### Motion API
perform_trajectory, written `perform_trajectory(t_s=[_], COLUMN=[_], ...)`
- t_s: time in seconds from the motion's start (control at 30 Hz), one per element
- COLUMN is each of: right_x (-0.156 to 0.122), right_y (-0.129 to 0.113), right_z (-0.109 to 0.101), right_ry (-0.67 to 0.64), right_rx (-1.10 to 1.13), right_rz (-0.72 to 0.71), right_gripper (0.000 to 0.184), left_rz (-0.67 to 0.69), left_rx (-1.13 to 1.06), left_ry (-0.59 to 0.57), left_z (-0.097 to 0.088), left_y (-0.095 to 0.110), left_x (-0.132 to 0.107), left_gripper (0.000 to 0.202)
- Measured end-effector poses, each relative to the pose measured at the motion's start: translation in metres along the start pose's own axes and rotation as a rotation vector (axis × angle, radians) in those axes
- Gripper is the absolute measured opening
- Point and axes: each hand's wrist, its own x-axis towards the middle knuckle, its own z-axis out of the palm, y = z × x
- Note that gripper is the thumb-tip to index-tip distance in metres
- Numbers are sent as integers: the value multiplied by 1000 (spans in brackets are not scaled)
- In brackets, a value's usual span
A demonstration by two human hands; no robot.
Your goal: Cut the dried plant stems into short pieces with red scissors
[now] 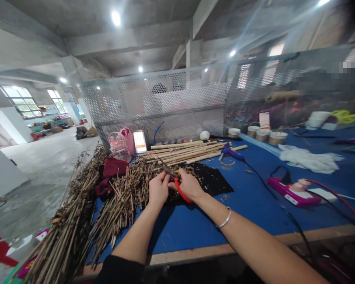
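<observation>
My right hand (pixel 189 185) is closed around a pair of scissors (pixel 182 192) with red handles. Their dark blades point up and left, past the fingers of my left hand. My left hand (pixel 158 191) is closed in a pinch beside the blades; whatever its fingertips hold is too small to make out. Under and around both hands lies a heap of dry brown plant stems (pixel 127 185), with cut bits scattered over a black cloth (pixel 214 179). Behind them, pale peeled sticks (pixel 192 152) lie in a loose row.
A blue glue gun (pixel 232 152) trails its cord rightward to a magenta power strip (pixel 294 193). White crumpled plastic (pixel 310 158) and several small tubs (pixel 277 138) sit at the right. Long stem bundles (pixel 62 232) overhang the left edge. A perforated metal screen (pixel 165 98) closes the back.
</observation>
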Motion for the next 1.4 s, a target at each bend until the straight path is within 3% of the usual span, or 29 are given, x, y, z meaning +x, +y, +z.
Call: perform_trajectory(t_s=[0.37, 0.73, 1.07, 1.4], right_x=[0, 0, 2, 1], right_y=[4, 3, 10, 9], right_z=[-7, -4, 0, -7], right_ry=[-20, 63, 4, 36], right_rx=[-64, -11, 133, 6], right_rz=[11, -155, -47, 5], right_gripper=[39, 44, 35, 40], left_rz=[7, -66, 21, -7], left_rx=[-8, -66, -69, -44], left_ry=[34, 24, -31, -21], left_z=[-3, 2, 1, 1], left_y=[2, -4, 1, -6], left_x=[-1, 0, -1, 1], left_gripper=[27, 22, 26, 25])
